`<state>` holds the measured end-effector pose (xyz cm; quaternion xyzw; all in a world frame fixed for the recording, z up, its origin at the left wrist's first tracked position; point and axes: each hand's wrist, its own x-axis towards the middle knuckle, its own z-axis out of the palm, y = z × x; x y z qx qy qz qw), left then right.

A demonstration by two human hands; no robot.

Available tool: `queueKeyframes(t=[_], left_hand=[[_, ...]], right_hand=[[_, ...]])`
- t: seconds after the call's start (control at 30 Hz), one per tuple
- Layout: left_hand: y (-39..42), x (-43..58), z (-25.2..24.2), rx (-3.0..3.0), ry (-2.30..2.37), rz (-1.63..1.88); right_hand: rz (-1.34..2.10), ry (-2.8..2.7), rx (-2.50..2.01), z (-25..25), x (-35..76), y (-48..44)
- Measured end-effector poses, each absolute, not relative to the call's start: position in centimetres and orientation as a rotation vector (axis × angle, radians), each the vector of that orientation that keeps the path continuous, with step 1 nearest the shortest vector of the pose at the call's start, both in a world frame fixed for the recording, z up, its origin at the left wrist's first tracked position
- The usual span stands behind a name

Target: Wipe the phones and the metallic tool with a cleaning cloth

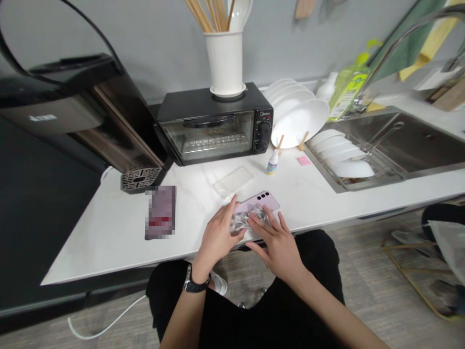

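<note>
A lilac phone (pixel 274 201) lies back side up near the counter's front edge, its camera lenses toward the right. My left hand (pixel 218 235) grips the phone's left end between thumb and fingers. Under my right hand (pixel 281 247) is a crumpled grey cloth (pixel 241 220), pressed by the fingertips against the phone's back. The cloth and both hands hide the lower left of the phone. Just behind it lies a clear phone case (pixel 234 182). A small white spray bottle (pixel 272 162) stands farther back, with a pink packet (pixel 304 160) to its right.
A pixelated dark flat object (pixel 161 213) lies on the white counter (pixel 109 242) to the left. Behind are a drink dispenser (pixel 141 179), a toaster oven (pixel 214 133) and racked white plates (pixel 301 121). The sink (pixel 417 140) with bowls is right. Another person's leg (pixel 441 220) shows at far right.
</note>
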<state>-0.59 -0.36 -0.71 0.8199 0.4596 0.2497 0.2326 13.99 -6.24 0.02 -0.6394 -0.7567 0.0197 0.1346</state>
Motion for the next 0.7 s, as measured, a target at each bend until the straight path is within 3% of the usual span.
queueKeyframes(t=[0.23,0.53,0.7], left_hand=[[-0.2,0.1,-0.2,2.261,1.241,0.663],[-0.2,0.1,-0.4,2.28,1.231,0.561],[-0.2,0.2,-0.2,2.283,1.266,0.586]], right_hand=[[-0.057,-1.938,-2.01,-0.4,16.6,-3.4],[0.196,-2.067,-1.703,-0.5,11.5,-4.7],[0.185,-2.064,-1.821,-0.4,14.5,-6.4]])
